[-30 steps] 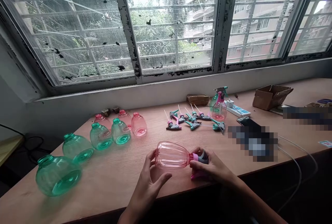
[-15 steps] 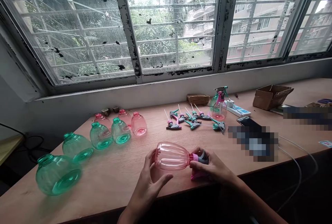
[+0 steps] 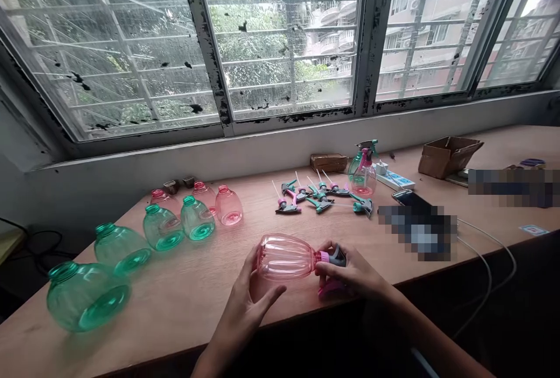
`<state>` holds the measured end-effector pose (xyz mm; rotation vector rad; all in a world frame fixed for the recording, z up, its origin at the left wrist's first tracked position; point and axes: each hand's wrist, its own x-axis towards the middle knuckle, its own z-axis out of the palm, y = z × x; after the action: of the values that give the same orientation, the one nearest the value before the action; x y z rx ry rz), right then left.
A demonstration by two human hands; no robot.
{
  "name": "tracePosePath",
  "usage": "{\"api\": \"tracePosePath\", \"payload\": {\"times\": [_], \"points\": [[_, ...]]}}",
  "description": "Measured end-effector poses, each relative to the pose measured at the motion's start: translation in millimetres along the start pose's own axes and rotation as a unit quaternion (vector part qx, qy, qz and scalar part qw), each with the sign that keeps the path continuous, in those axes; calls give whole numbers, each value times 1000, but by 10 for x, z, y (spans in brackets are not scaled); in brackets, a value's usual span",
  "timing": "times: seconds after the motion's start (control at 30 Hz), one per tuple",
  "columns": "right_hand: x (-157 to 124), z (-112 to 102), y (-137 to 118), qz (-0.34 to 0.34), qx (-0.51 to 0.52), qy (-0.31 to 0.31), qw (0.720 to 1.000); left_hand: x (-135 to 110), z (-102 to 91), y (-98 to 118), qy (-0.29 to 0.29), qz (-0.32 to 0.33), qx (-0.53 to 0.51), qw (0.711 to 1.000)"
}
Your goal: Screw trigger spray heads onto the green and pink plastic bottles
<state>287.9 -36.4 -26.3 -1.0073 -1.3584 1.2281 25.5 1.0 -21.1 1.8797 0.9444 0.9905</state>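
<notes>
Pink translucent bottle (image 3: 286,256) is being held sideways near the front edge of the table (image 3: 175,302), long axis running left-right, neck pointing right. Right hand (image 3: 350,270) is grasping its spray head (image 3: 338,258); left hand (image 3: 250,303) is cupping the base, thumb apart, though whether hidden fingertips are gripping, cannot tell.

Left fingers (image 3: 249,268) rest against a sideways pink bottle's (image 3: 286,256) base, right fingers (image 3: 335,271) gripping its spray head (image 3: 338,258)
</notes>
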Motion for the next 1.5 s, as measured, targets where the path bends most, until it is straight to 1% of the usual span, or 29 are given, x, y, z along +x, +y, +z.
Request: {"api": "tracePosePath", "payload": {"times": [0.13,0.37,0.47,0.6,0.73,0.9,1.0,1.1,1.2,1.37,1.5], "points": [[0,-16,28,2,5,-9,1000,20,3,35,10,-19,10,1000],[13,-20,1,2,-12,8,1000,58,-1,-35,4,-23,15,1000],[15,-15,-21,-3,-16,16,1000,51,13,8,-3,-18,3,1000],[2,-11,-22,1,-15,5,1000,43,33,113,14,-38,-29,999],[-5,-18,-4,0,-10,0,1000,57,20,111,4,-58,-50,997],[-4,-28,-19,-2,-7,2,1000,72,-28,19,-12,-43,-18,999],[-10,-20,-40,6,-1,-3,1000,62,-28,36,-26,-32,-10,999],[-21,-8,-45,3,-6,-7,1000,49,-9,103,-21,-38,-6,999],[-25,-5,-34,2,-8,-13,1000,47,5,149,-13,-57,-32,998],[-14,-24,-21,6,-10,-9,1000,64,-7,91,-27,-52,-35,998],[-10,-32,-28,2,-18,-12,1000,58,-13,62,-14,-23,-3,1000]]}}
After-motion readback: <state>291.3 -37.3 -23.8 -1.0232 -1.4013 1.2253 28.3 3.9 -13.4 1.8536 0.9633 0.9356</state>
